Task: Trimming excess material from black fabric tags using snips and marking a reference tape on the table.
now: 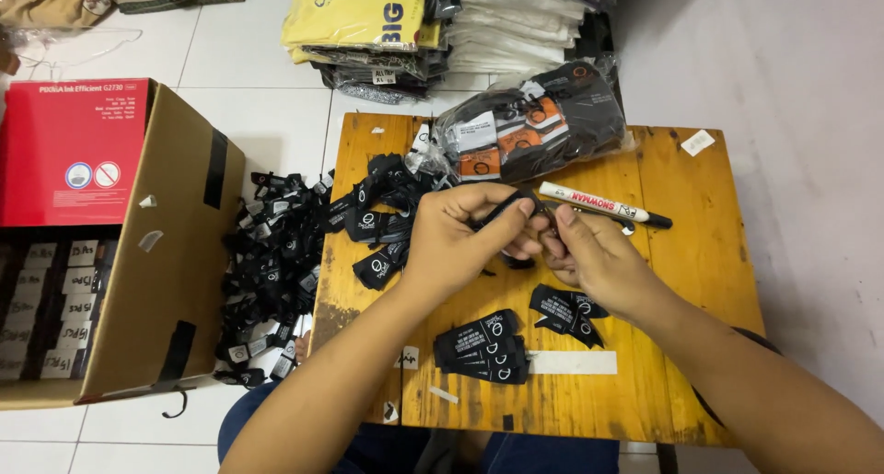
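Both hands meet over the middle of a small yellow wooden table (pixel 700 281). My left hand (pixel 456 239) pinches a black fabric label (pixel 502 207) between thumb and fingers. My right hand (pixel 594 253) touches the same label from the right, fingers curled at its end. A neat stack of black labels (pixel 481 347) lies on the table just below my hands, and a few loose ones (pixel 566 310) lie under my right wrist. A white marker pen (pixel 603 204) lies just beyond my right hand.
A loose heap of black labels (pixel 276 262) spills off the table's left edge onto the white tile floor. A clear bag of black labels (pixel 534 124) sits at the table's back. An open cardboard box (pixel 170 253) stands at the left. Folded garments (pixel 368 23) are stacked behind.
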